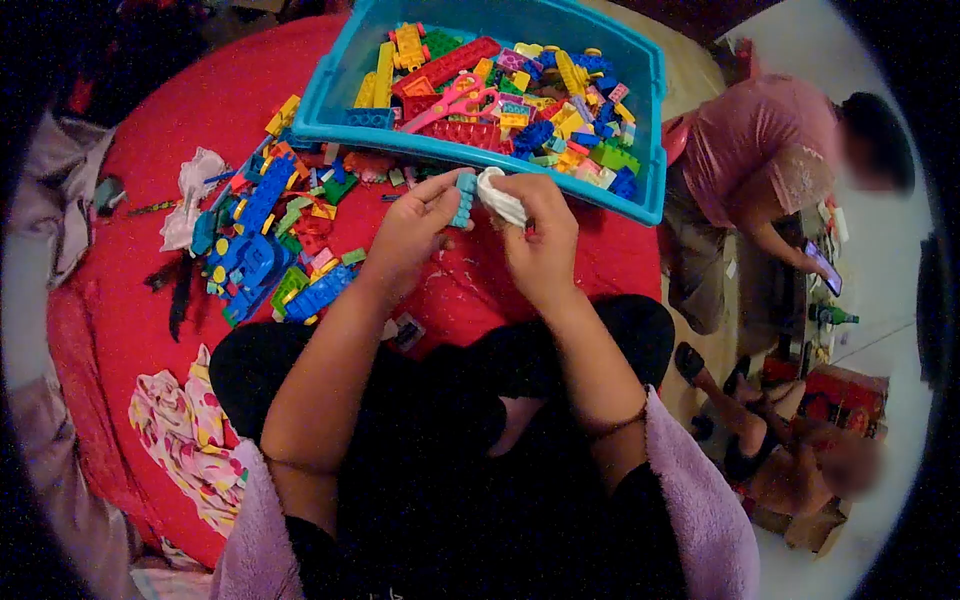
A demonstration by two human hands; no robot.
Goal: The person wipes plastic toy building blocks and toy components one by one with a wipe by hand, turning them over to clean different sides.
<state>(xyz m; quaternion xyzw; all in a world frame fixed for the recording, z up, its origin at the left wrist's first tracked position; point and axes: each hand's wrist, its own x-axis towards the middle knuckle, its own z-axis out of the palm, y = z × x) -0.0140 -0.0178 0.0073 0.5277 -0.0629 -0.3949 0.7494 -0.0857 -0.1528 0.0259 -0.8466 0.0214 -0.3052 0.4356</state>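
- Block [464, 203]: near the tub [402, 146], pinched in our left hand [412, 225], fingers nearly closed.
- Cloth [507, 205]: bunched in our closed right hand [546, 228], beside the block.
- We judge this wiping; another stroke calls for a steady pinch.

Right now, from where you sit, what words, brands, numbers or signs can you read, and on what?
I can read no text anywhere.
Teal block in the left hand: no readable lettering.
Small flat piece on the red sheet: too small.
Phone screen: too blurred.
Green bottle: too small.
Red box: too blurred.
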